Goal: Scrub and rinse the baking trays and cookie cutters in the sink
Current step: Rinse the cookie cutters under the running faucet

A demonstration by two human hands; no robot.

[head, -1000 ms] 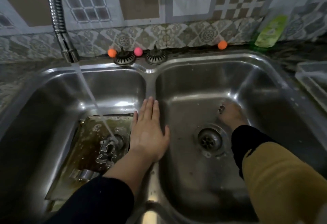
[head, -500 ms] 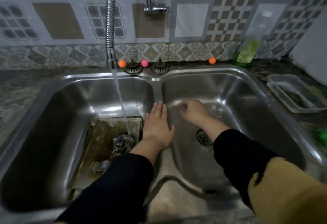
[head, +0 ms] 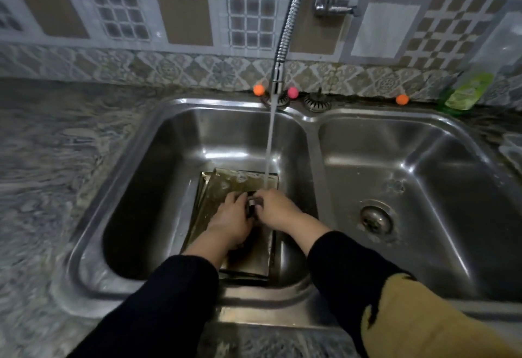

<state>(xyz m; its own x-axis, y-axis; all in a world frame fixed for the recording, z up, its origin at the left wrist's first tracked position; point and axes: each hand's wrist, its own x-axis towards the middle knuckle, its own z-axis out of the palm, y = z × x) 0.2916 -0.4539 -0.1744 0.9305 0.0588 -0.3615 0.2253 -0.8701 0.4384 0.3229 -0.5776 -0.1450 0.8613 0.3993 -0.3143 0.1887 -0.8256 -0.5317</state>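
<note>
Patterned tiles back a steel double sink (head: 316,120), and the tap (head: 278,80) runs a thin stream into the left basin. A moment ago my left hand (head: 230,217) lay flat on the divider and my right hand (head: 275,209) was over in the right basin; now both have come together over the trays (head: 240,182), fingers curled on a small metal cutter (head: 252,205) just under the water. So I judge cutter scrubbing has begun, with the trays yet to do. The trays lie flat on the left basin floor, near its right wall, leaving open room on their left. The right basin holds only its drain (head: 375,219), free for rinsed pieces.
</note>
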